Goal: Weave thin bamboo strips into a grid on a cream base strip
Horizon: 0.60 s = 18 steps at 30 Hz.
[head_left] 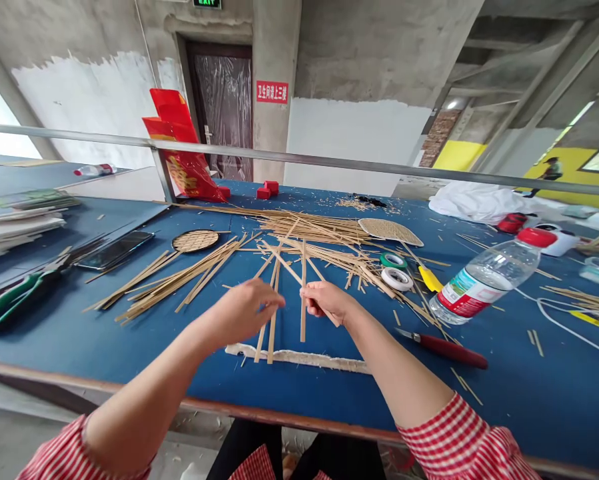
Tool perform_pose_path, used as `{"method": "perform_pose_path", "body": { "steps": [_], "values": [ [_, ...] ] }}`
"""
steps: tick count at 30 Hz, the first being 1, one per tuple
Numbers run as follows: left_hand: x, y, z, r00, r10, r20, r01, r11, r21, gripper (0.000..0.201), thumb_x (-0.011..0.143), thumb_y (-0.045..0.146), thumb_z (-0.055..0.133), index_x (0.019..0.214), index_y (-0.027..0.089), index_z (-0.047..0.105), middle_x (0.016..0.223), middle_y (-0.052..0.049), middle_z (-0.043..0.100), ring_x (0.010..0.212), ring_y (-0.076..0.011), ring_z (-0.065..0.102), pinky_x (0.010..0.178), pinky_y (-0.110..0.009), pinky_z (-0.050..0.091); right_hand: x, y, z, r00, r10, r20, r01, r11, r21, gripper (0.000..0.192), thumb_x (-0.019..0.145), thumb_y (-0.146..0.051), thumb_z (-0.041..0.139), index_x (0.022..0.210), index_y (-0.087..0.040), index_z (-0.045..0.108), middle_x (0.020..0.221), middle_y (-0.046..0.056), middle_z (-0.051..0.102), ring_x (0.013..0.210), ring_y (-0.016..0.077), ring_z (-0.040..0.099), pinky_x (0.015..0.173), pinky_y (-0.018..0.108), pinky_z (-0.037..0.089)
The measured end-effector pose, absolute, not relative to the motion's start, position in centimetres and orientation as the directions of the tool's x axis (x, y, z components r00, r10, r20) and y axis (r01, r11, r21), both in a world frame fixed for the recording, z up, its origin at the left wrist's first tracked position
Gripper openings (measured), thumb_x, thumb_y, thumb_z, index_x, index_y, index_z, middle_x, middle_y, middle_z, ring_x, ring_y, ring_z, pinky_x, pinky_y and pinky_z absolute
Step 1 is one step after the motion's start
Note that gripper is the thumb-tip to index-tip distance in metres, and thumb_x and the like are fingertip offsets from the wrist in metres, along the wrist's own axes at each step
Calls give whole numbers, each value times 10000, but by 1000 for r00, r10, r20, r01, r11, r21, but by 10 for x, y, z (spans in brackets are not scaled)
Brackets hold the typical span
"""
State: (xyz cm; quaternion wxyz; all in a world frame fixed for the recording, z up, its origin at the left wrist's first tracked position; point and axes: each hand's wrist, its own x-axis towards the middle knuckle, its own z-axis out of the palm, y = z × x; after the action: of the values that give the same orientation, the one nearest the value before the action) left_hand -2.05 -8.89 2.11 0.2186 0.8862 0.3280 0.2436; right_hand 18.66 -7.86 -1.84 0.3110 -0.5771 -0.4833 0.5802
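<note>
Where right fingers (pixel 315 292) pinch, a flat strip (pixel 303 328); left fingers (pixel 273 300) loosely parted, nearby

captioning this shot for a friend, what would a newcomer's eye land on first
Probably the bare right hand pinching a flat, tan, wood-like strip near the middle of the blue-topped table. Next might come the clear plastic bottle with a red cap on the right side, then the tall, shiny red bag with gold markings at the back left, by the metal rail.
</note>
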Motion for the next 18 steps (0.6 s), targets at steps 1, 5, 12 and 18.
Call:
{"method": "perform_pose_path", "body": {
  "steps": [1, 5, 12, 18],
  "values": [
    [-24, -100, 12, 718, 644, 263, 489, -736, 468, 235, 819, 223, 435, 908, 214, 652, 881, -25, 651, 865, -172, 542, 781, -261, 389, 186, -78, -18, -117, 928, -352, 190, -327, -926, 242, 792, -220, 481, 566, -161, 417, 455, -48, 434, 375, 44, 392, 384, 169, 291],
    [-28, -127, -25, 722, 644, 253, 568, -761, 313, 277, 839, 190, 390, 1028, 180, 593, 1013, -58, 626, 974, -197, 503, 854, -320, 377, 182, -80, -20, -130, 933, -335, 177, -311, -934, 233, 801, -236, 477, 590, -162, 413, 484, -50, 436, 378, 40, 400, 374, 161, 280],
    [-32, -128, -36, 729, 611, 310, 541, -791, 287, 317, 832, 107, 355, 1046, 190, 572, 1056, -41, 615, 1008, -181, 505, 883, -336, 381, 170, -80, -36, -209, 915, -345, 236, -295, -926, 254, 798, -278, 488, 580, -156, 443, 500, -43, 487, 382, 44, 444, 389, 162, 319],
    [-35, -135, -40, 726, 611, 314, 548, -791, 272, 425, 750, 14, 345, 1066, 197, 562, 1121, -44, 568, 1065, -198, 444, 904, -376, 373, 165, -82, -34, -195, 914, -357, 313, -286, -905, 262, 822, -207, 437, 565, -157, 443, 484, -45, 495, 347, 41, 429, 367, 169, 292]
  ]
}}
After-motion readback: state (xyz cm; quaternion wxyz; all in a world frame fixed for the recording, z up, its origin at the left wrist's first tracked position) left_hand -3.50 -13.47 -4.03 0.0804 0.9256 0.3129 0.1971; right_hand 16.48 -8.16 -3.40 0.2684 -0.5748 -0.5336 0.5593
